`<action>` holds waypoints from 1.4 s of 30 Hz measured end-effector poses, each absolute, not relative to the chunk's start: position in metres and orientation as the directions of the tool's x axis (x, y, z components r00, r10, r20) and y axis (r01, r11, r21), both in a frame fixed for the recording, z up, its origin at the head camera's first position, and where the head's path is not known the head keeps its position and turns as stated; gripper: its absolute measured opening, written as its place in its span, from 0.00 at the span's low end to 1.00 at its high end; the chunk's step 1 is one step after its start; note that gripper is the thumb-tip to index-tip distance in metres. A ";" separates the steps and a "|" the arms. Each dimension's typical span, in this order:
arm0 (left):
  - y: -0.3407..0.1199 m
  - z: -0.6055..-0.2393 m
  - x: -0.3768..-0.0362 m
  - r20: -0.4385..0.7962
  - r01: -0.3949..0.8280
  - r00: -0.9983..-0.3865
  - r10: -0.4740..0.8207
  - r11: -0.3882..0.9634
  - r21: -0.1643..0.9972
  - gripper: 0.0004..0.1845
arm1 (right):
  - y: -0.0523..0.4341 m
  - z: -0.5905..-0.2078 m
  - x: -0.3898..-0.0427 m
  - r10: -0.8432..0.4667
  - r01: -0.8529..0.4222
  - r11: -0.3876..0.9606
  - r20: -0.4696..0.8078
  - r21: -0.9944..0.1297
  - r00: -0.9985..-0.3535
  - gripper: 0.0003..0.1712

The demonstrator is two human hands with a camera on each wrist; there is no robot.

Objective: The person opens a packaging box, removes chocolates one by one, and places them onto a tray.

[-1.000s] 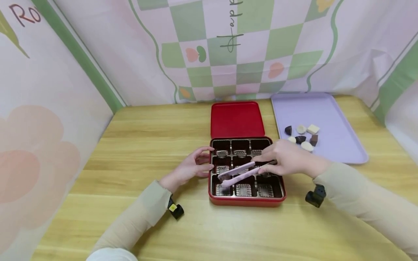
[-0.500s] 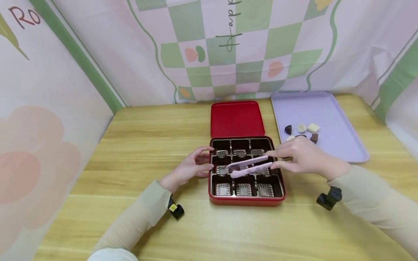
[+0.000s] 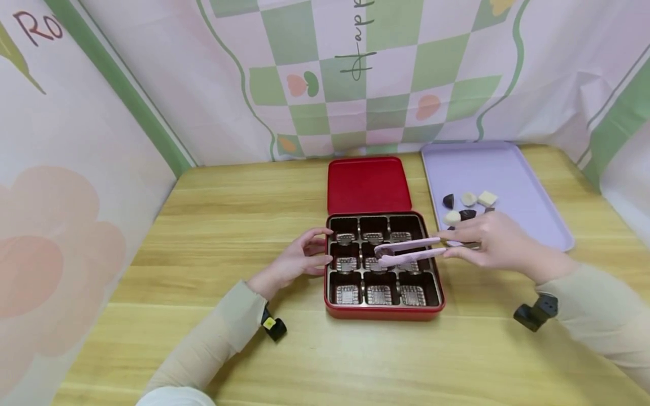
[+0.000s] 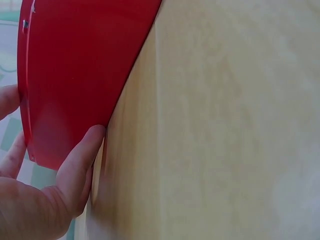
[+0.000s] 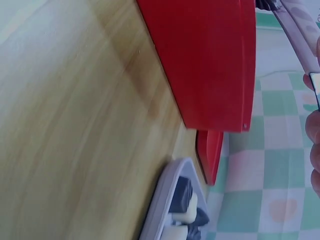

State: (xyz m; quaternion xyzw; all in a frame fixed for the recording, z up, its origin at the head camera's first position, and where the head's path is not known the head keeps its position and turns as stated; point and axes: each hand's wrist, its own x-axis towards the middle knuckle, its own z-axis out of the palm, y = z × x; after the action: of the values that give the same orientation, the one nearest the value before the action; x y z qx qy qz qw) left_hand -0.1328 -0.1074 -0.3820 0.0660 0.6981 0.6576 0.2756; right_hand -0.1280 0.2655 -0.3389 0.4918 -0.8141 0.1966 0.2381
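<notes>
In the head view, my right hand (image 3: 500,248) pinches pink-handled tongs (image 3: 413,258). Between the tong tips is a small dark chocolate (image 5: 267,4), seen best in the right wrist view. The tips hang over the middle of a red tin (image 3: 384,313), whose dark insert (image 3: 361,285) is divided into several square compartments. My left hand (image 3: 291,262) rests against the tin's left side. In the left wrist view its thumb touches the low part of the red wall, and other fingers reach the rim.
A red lid (image 3: 369,183) lies directly behind the tin. At the back right, a lilac tray (image 3: 495,166) holds several dark and white chocolates (image 3: 468,199), some hidden by my right hand. Patterned cloth (image 3: 345,118) hangs behind the wooden table (image 3: 244,197).
The right hand has moved right, bringing the tongs and dark chocolate from above the front left compartment to above the middle of the tin. My left hand has stayed put.
</notes>
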 end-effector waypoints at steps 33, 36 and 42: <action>-0.107 -0.378 -0.133 -0.294 -0.268 -0.848 0.442 0.120 0.956 0.32 | 0.391 -0.342 -0.117 -0.518 -0.709 0.699 0.616 -0.095 -0.593 0.20; -0.107 -0.378 -0.134 -0.293 -0.267 -0.848 0.442 0.121 0.956 0.31 | 0.407 -0.344 -0.115 -0.484 -0.668 0.737 0.610 -0.103 -0.627 0.25; -0.106 -0.378 -0.133 -0.298 -0.263 -0.842 0.451 0.139 0.955 0.31 | 0.434 -0.359 -0.111 -0.402 -0.655 0.721 0.635 -0.225 -0.660 0.20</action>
State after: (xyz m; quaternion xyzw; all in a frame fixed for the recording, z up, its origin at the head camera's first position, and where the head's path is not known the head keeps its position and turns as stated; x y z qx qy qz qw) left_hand -0.1329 -0.1064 -0.3784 0.0666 0.7035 0.6527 0.2734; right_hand -0.1111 0.4343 -0.3589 0.2992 -0.8832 0.2234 0.2838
